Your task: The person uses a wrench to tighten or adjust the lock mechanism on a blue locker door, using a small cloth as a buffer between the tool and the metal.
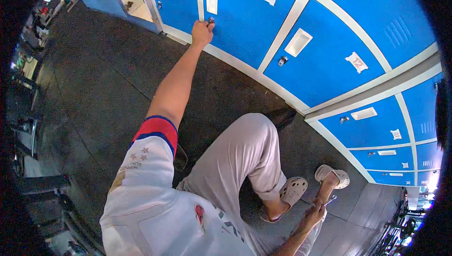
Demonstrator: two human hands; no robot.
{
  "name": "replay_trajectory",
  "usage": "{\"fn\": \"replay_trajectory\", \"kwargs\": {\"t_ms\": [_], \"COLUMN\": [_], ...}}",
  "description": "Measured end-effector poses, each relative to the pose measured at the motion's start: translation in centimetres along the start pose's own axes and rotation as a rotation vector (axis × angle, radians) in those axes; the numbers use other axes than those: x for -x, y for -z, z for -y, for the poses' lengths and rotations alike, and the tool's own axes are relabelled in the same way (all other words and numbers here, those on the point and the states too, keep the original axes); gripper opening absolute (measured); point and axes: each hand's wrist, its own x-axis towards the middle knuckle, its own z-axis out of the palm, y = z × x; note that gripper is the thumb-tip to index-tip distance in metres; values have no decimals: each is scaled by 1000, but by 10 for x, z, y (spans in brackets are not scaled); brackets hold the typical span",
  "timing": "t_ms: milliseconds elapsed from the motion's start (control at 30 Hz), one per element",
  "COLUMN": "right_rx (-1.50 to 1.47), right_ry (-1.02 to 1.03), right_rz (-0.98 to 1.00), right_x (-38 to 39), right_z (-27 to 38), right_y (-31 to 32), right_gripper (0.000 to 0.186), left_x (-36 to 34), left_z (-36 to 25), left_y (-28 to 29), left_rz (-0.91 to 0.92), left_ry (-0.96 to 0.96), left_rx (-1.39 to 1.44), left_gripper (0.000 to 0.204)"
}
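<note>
Head view | one slim, silvery wrench [331, 200], grasped in right hand [314, 216] near two pale, perforated clogs [294, 189]; lower end hidden by fingers | left hand [202, 33] pinching one small metallic lock [211, 20] on blue locker door [245, 20]; lock partly covered, details unclear

Lock [211, 21] partly hidden by left hand [202, 33]

White-framed blue lockers [235, 34] are being supported by the dark floor [103, 81], and two perforated beige clogs [295, 187] are being borne nearby.
</note>
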Motion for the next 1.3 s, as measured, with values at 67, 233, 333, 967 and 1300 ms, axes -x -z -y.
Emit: {"fn": "replay_trajectory", "kwargs": {"t_ms": [67, 233, 333, 967, 1300], "right_rx": [19, 79, -3, -60, -39], "right_ry": [14, 211, 150, -8, 163], "right_rz": [6, -122, -123, -62, -160], "right_x": [0, -34, -31, -13, -16], "right_z": [-2, -76, -55, -19, -32], "right_y": [-1, 49, 32, 35, 27], "right_gripper": [38, 29, 28, 38, 27], "left_x": [-3, -4, -27, -15, -37], "left_z": [2, -46, -37, -2, -2], "left_y": [5, 50, 101, 48, 29], "left_rz": [53, -37, 41, 404, 600], "left_ry": [23, -108, -312, 132, -61], "left_rx": [-33, 43, -317, -184, -291], "left_gripper": [28, 46, 45, 35, 34]}}
